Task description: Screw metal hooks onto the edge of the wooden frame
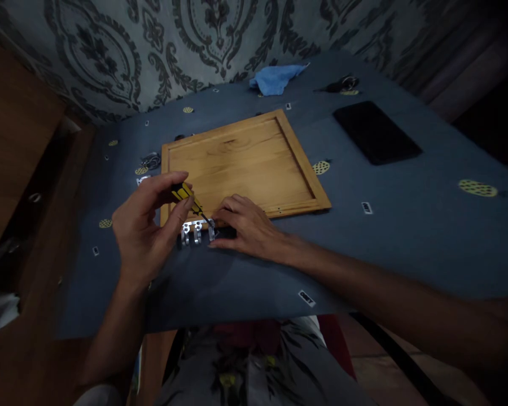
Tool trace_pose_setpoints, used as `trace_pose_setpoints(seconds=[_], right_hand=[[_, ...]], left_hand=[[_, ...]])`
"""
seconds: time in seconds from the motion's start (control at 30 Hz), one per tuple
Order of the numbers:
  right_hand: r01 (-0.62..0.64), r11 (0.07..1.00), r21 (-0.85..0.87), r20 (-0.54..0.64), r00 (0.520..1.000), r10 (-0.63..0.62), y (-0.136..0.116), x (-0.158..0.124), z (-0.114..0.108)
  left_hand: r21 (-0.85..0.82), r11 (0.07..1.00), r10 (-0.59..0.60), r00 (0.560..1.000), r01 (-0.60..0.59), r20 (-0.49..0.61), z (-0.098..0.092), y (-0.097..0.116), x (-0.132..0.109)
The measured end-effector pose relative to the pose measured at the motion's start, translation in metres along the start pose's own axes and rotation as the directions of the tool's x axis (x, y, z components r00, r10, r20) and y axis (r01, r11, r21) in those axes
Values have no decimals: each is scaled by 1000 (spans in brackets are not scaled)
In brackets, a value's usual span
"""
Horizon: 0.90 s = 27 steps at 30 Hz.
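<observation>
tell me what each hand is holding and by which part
Left hand holds a screwdriver by its yellow handle. Right hand rests on a hook strip's right end; its grip unclear.

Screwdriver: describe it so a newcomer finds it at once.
Start at the wooden tray on the blue table. At its near left corner the left hand grips the screwdriver. It alone has a yellow and black handle, tip slanting toward the silver hooks.

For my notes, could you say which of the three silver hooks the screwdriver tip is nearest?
The hook beside the right hand; the other two sit toward the left hand, off the screwdriver tip.
</observation>
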State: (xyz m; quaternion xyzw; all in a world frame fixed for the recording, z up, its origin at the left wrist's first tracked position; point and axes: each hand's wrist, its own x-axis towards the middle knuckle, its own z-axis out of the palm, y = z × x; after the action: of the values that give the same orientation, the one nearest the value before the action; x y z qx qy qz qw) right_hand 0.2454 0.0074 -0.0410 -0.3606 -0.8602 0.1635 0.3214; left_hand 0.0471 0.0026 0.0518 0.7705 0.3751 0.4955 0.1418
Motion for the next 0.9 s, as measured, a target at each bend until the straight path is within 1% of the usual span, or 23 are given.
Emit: trace_pose_setpoints(seconds=[0.13, 0.2, 0.3, 0.4, 0.47, 0.5, 0.6, 0.67, 0.8, 0.9], right_hand=[[9, 1000, 0, -12, 1000, -9, 2, -1, 2], [14, 1000, -10, -9, 1000, -14, 2, -1, 3], [10, 1000, -12, -5, 1000, -10, 2, -1, 2], [-1, 1000, -8, -3, 1000, 1, 1, -1, 1], [-1, 1000, -7, -3, 1000, 1, 1, -1, 0], [-2, 1000, -7, -3, 1000, 2, 0, -1, 0], [-3, 1000, 2, 4, 1000, 3, 1, -1, 0], [-1, 1000, 12, 7, 1000, 1, 1, -2, 0], [-7, 1000, 14, -4, 1000, 7, 2, -2, 1], [0, 1000, 21, -6, 1000, 0, 2, -1, 1]], left_hand=[[56, 996, 66, 998, -65, -17, 0, -2, 1], [78, 994, 83, 996, -80, -31, -1, -2, 2], [55, 998, 47, 998, -44, -47, -1, 0, 2], [-39, 999, -37, 999, 36, -20, -2, 4, 3], [-94, 994, -52, 998, 51, -17, -3, 8, 4], [-115, 993, -42, 998, 37, -39, -4, 10, 5], [-118, 992, 15, 985, -36, -169, -7, 14, 8], [-78, 996, 24, 980, -40, -195, -8, 15, 8], [-29, 999, 27, 993, -30, -111, -7, 11, 5], [-12, 999, 35, 997, -36, -68, -4, 9, 3]])
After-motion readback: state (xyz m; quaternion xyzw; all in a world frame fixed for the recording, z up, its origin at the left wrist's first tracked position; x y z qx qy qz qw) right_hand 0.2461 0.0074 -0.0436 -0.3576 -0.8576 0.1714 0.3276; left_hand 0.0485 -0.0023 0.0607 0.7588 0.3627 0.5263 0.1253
